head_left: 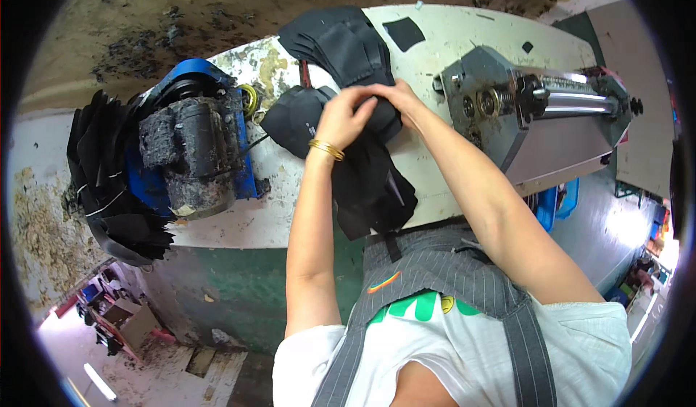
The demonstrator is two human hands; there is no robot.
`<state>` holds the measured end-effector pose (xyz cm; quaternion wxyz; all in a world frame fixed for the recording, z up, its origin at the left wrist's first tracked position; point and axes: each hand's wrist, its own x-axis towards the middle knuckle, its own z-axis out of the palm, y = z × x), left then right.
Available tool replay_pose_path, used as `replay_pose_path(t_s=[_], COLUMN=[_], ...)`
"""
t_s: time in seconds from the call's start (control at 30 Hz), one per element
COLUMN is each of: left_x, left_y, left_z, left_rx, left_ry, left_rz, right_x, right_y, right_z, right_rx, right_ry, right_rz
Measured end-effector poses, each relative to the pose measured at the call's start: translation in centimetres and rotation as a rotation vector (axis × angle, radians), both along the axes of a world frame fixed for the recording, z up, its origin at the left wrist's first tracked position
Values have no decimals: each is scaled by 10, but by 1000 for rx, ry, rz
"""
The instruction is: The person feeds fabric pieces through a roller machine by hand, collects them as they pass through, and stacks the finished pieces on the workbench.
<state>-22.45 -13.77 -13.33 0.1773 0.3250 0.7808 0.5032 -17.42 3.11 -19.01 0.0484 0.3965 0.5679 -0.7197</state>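
My left hand (342, 117), with gold bangles at the wrist, bends over a bundle of black cut pieces (381, 121), thumb and fingers curled at its top. Against its fingertips, my right hand (399, 101) grips the far right side of the same bundle; its fingers are partly hidden. The pieces look like thin, flexible sheet material. Beyond the hands a fanned stack of black pieces (337, 41) lies on the white table. More black pieces (297, 121) lie left of my left hand, and another stack (373, 186) sits nearest my body.
A blue-framed motor (199, 146) caked in dark grime stands left, with black strips (101, 168) hanging beside it. To the right is a grey roller machine (536, 110). A red-handled tool (304, 73) and a loose black scrap (404, 34) lie on the stained white table (428, 168).
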Motion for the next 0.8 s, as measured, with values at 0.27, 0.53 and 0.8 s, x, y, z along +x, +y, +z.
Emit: replay_pose_path(t_s=[0.27, 0.53, 0.8], left_x=[-60, -41, -33], left_y=[-52, -80, -101], left_z=[56, 60, 39], left_rx=[274, 414, 308], left_ry=[-140, -297, -285], left_rz=[292, 467, 474], right_x=[-13, -33, -20], right_y=[6, 34, 4], right_z=[18, 73, 44], right_rx=[-424, -755, -683], right_ry=[41, 144, 54], right_rz=[-115, -195, -118])
